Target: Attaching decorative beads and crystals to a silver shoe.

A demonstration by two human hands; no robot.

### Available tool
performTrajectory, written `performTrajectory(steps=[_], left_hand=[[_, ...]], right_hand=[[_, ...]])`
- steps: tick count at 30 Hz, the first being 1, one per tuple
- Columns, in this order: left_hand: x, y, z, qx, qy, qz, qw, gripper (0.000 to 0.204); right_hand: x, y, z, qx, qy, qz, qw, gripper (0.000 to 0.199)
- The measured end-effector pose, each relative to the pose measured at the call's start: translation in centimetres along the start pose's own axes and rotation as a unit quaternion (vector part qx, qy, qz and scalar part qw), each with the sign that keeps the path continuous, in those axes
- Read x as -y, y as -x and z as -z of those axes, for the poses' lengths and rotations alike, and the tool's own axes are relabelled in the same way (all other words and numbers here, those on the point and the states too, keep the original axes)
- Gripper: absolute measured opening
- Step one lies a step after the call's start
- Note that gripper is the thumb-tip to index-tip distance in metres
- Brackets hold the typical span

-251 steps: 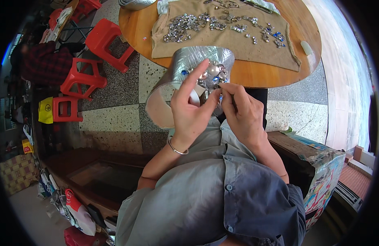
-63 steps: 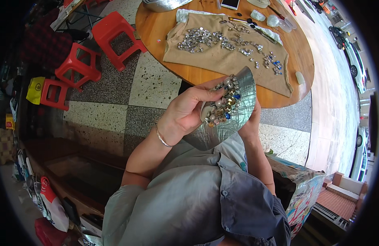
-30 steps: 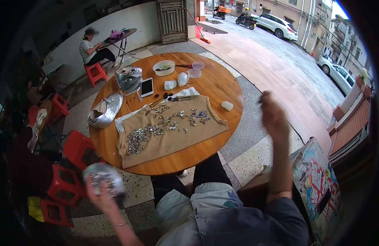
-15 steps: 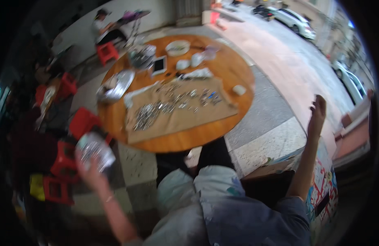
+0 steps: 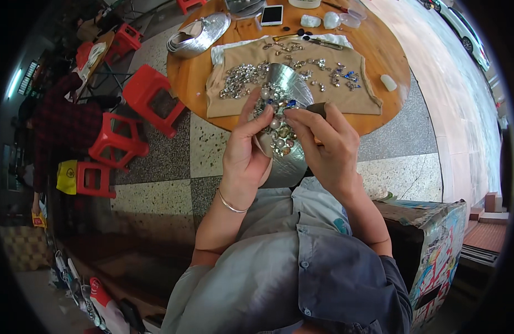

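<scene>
Grey shirt (image 5: 268, 250), nearest, forearms rising on either side. Left hand (image 5: 243, 153), bracelet (image 5: 231, 207) at wrist: forearm slanting up and inward, palm turned inward, thumb pointing up over the front; clamped on a curved silver piece (image 5: 287, 170). Silver piece: above the lap, between the hands, its left side within the left grip. Bead cluster (image 5: 278, 125), pearly, clear and blue, on its face, just right of the left thumb. Right hand (image 5: 335, 147): wrist bent inward, back of hand up, curled fingers at the cluster's right edge; whether the fingertips are pinched together cannot be told. Beyond: round wooden table (image 5: 382, 53); tan cloth (image 5: 349, 100) on it, loose stones (image 5: 240, 80) scattered over; farther off, a white phone (image 5: 272, 15).
</scene>
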State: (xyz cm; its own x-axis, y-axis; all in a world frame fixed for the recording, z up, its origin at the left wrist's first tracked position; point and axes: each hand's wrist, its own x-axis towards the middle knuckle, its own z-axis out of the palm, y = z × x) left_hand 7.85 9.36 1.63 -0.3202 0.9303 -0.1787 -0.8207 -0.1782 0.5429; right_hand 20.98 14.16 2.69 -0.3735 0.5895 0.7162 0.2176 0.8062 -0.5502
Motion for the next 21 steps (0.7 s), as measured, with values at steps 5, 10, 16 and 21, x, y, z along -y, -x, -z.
performTrajectory(steps=[5,10,16,21], left_hand=[[0.1,0.3,1.4,0.017,0.067,0.11,0.992,0.047],[-0.3,0.9,1.2,0.048,0.118,0.158,0.979,0.044],[-0.1,1.1,0.9,0.05,0.101,0.141,0.984,0.043],[-0.1,1.2,1.0,0.059,0.099,0.138,0.984,0.047]], right_hand=[[0.9,0.3,0.7,0.02,0.027,-0.009,0.999,0.017],[1.7,0.1,1.4,0.041,0.028,-0.024,0.998,0.017],[1.6,0.2,1.4,0.032,0.011,-0.037,0.999,0.016],[1.6,0.2,1.5,0.04,0.012,-0.037,0.998,0.016]])
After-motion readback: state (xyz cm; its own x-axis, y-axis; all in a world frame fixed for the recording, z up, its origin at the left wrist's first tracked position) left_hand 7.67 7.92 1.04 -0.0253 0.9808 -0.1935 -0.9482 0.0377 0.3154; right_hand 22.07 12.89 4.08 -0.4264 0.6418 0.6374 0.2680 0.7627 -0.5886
